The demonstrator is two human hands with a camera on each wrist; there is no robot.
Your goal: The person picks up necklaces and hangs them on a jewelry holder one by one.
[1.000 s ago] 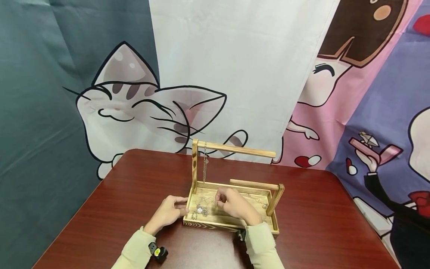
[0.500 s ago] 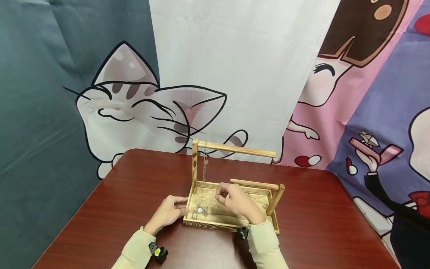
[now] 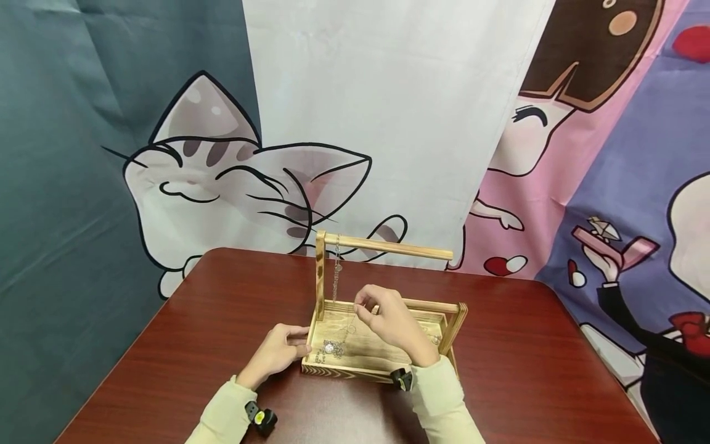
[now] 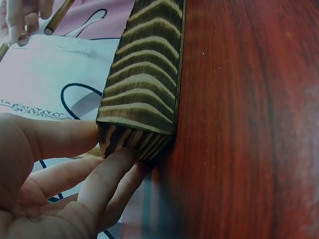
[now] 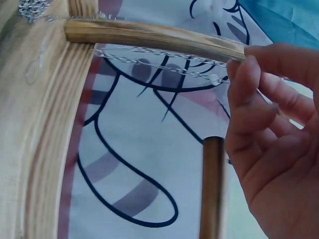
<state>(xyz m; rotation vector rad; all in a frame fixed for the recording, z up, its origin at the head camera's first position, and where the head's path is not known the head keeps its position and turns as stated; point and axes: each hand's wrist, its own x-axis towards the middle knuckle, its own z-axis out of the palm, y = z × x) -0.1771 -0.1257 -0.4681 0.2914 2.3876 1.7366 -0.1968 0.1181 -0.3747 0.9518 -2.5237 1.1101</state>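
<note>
Pale, dark-grained wood is framing your work: the tray point(image 3: 344, 372) is sitting on the reddish table point(image 3: 233, 296), and a fine chain point(image 3: 351, 330) is trailing down into it from your right hand point(image 3: 384, 316). What is changing is height. Over the last second your right hand is climbing from low inside the tray to a point above its floor, and more of the fine chain is showing beneath your fingertips as you are rising. Your thumb and forefinger are meeting in a pinch, and the strand is running from there down towards the silver pile point(image 3: 336, 349) near the tray's left end.

Your left hand point(image 3: 277, 348) is staying put, thumb lying at the rim and fingers bearing on the outer end, so it is gripping that end and seemingly keeping the tray steady. Your two hands are working apart.

For the work, this is likely meaning that the fine chain is coming away from the tray floor but is not yet hanging clear; whether its lower end is snagging in the pile, you are not getting to see. The silver necklace point(image 3: 336, 277) is hanging near the post end of the tall bar point(image 3: 399, 248), above your right hand's level.
</note>
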